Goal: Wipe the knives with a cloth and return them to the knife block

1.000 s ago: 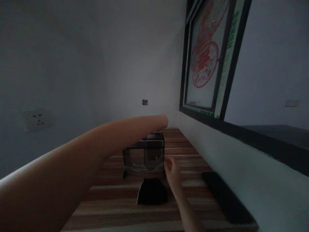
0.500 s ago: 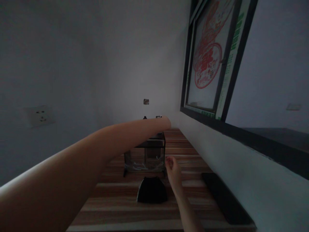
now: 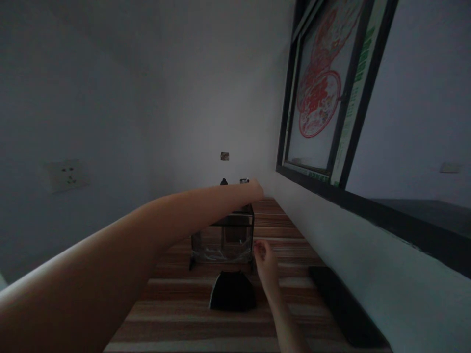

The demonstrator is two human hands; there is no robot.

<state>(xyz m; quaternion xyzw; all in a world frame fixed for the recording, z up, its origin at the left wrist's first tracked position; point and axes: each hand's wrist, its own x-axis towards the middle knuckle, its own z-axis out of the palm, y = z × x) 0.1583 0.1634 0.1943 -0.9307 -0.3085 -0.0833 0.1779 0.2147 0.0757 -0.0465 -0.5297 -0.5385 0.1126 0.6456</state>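
Note:
My left arm reaches across the view. My left hand [image 3: 256, 189] is above the right end of a black-framed rack with a clear front [image 3: 238, 219]; its fingers are hidden, turned away behind the wrist. On the rack's top, a dark knobbed item [image 3: 223, 182] and a small shiny item [image 3: 244, 181] show just over my forearm. Beside the rack's right front post, my right hand [image 3: 262, 255] has its fingers curled closed. Whether they pinch anything, or touch the post, I cannot make out. A black curved-sided object [image 3: 233, 291] lies in front of the rack.
Everything stands on a striped wood-grain tabletop [image 3: 176, 323]. A long black flat object [image 3: 342, 304] lies along the right wall. Above that wall is a dark-framed window [image 3: 320, 103] with red artwork. A wall socket [image 3: 68, 175] is at left.
The view has shifted slightly, so everything sits a little lower and further right. My left hand has turned or moved slightly at the rack's right end. My right hand stays by the post.

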